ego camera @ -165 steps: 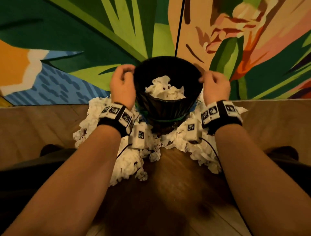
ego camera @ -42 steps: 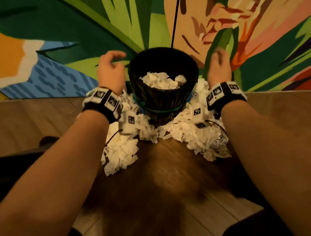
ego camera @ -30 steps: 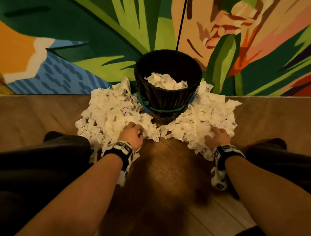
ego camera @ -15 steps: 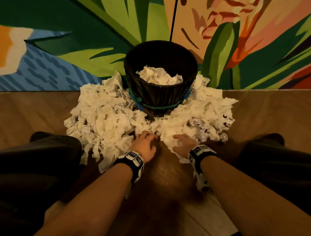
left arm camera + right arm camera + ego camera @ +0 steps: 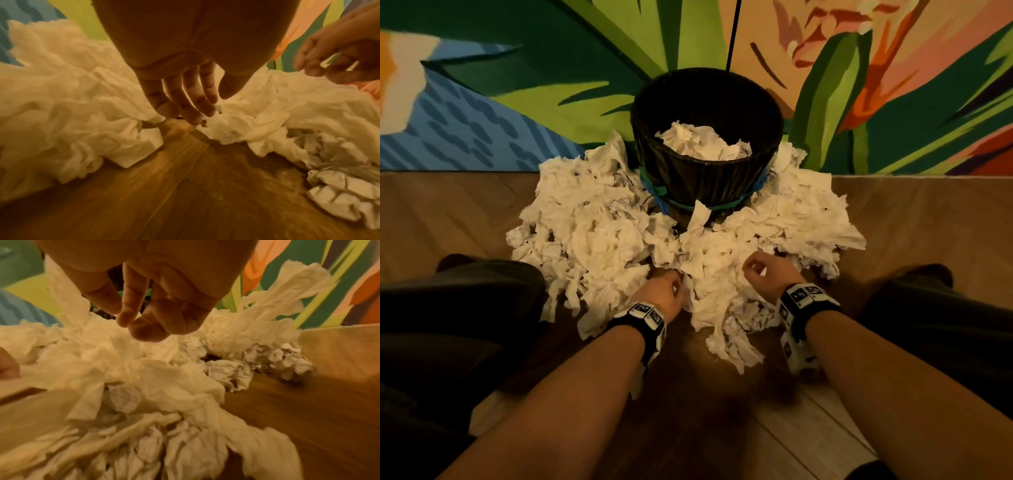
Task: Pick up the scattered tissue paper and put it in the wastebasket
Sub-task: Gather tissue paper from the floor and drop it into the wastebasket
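Wooden floor (image 5: 709, 411) nearest me; my left hand (image 5: 664, 294), fingers loose, touches the tissue paper (image 5: 709, 274), my right hand (image 5: 767, 274) hovers loosely curled, holding nothing. Tissue lies between both hands, ringing the wastebasket (image 5: 705, 185) directly beyond, against the mural.

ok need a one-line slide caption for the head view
Both hands, left hand and right hand, reach into tissue paper heaped around a part-filled black wastebasket.
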Action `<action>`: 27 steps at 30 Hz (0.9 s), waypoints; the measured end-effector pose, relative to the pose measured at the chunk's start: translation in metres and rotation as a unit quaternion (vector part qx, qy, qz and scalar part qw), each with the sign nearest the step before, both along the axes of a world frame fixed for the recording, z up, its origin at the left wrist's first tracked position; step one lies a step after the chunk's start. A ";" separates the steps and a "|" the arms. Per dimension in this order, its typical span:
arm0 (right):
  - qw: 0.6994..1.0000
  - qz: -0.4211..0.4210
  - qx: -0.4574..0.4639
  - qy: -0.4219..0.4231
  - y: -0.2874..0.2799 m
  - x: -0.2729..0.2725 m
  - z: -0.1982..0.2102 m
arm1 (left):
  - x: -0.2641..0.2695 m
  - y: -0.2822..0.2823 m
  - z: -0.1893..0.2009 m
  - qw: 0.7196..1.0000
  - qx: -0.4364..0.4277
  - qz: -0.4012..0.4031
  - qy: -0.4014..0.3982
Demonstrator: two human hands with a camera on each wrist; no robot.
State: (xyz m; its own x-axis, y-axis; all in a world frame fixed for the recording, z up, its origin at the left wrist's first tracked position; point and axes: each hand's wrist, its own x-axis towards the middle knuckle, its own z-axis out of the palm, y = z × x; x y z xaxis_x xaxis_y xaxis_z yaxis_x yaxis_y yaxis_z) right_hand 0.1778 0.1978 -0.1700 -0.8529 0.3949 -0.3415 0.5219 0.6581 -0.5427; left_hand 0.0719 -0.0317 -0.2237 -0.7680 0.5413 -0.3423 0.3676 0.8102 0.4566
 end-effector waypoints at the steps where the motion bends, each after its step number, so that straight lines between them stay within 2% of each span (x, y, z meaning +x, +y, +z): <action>1: 1.000 -0.013 0.002 -0.015 0.001 0.004 -0.001 | 0.000 -0.003 -0.001 1.000 -0.010 -0.002 -0.002; 3: 0.999 -0.008 0.011 -0.052 -0.001 0.011 -0.003 | 0.003 -0.008 -0.003 0.999 -0.025 -0.019 -0.013; 6: 0.994 0.046 0.024 -0.101 -0.011 0.020 -0.009 | 0.013 -0.006 -0.009 0.996 -0.033 -0.072 -0.029; 9: 0.989 0.089 -0.006 -0.115 -0.027 0.022 -0.012 | 0.023 0.002 -0.014 0.991 -0.050 -0.119 -0.023; 13: 0.980 0.141 0.000 -0.138 -0.046 0.015 -0.014 | 0.023 0.010 -0.015 0.992 -0.057 -0.114 -0.010; 15: 0.980 0.141 -0.009 -0.142 -0.050 0.011 -0.016 | 0.020 0.010 -0.011 0.993 -0.050 -0.106 0.002; 19: 0.994 0.032 -0.062 -0.083 -0.043 0.004 -0.015 | 0.012 0.002 0.002 0.998 0.053 -0.009 0.014; 23: 0.986 -0.084 -0.137 -0.039 -0.024 0.001 -0.007 | -0.001 -0.009 0.014 0.984 0.130 0.122 -0.018; 27: 0.966 -0.212 -0.147 0.026 -0.008 -0.001 0.003 | -0.004 -0.008 0.016 0.978 0.154 0.133 -0.038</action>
